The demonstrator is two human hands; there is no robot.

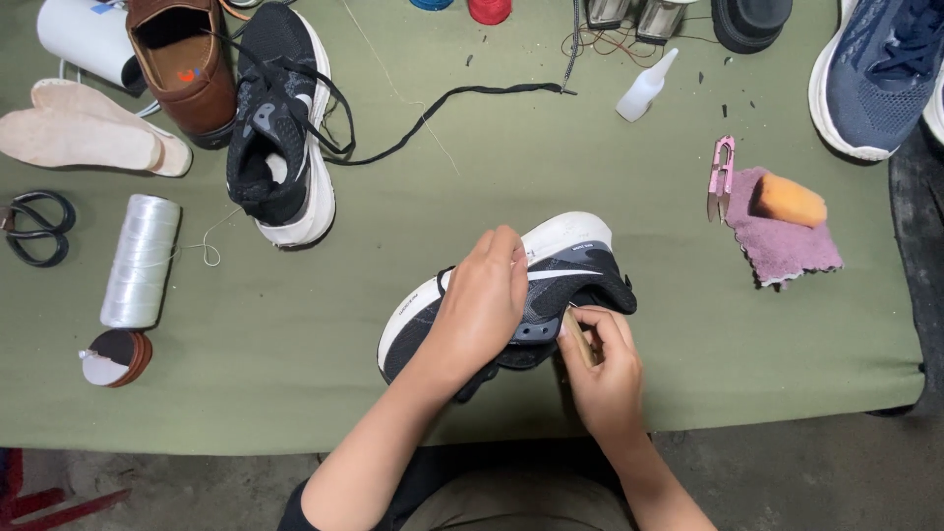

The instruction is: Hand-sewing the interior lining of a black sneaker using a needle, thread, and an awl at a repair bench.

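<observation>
Left hand (482, 295) clamps down over black sneaker (511, 295) at frame centre, fingers wrapped across its upper. Right hand (605, 369), just below-right of the heel collar, pinches a small tan tool (578, 336) against the shoe on green table (472, 187).

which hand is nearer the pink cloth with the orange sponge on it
Right. The right hand works at the heel of the black shoe, on the side facing the pink cloth. The left hand lies over the shoe's middle, farther away.
</observation>
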